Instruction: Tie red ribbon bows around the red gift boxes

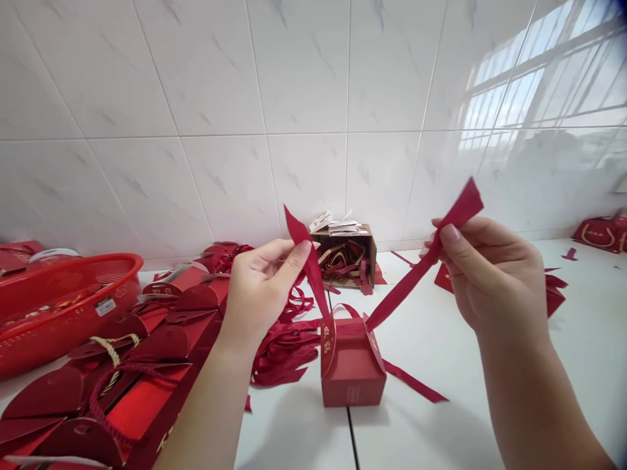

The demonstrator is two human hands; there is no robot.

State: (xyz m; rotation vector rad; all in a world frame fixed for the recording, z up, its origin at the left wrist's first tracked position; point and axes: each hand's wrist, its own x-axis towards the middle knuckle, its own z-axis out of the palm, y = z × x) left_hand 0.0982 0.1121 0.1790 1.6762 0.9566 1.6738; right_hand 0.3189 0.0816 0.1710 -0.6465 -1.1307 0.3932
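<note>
A small red gift box [353, 378] stands upright on the white table, its two side flaps raised. Dark red ribbon [404, 287] runs through the flaps, with one end rising to each side. Between thumb and fingers my left hand [262, 281] pinches the left end, above and left of the box. My right hand [494, 267] pinches the other end, higher and farther out to the right. Both ends look taut and spread in a V. Another strip of red ribbon [416, 380] lies on the table at the box's right side.
Several red boxes [147, 391] crowd the left, beside a red plastic basket [112, 281]. A bundle of red ribbons [287, 352] lies left of the gift box. Behind stands a cardboard box [372, 254] of ribbon scraps against the tiled wall [304, 98]. More red boxes [600, 234] sit right.
</note>
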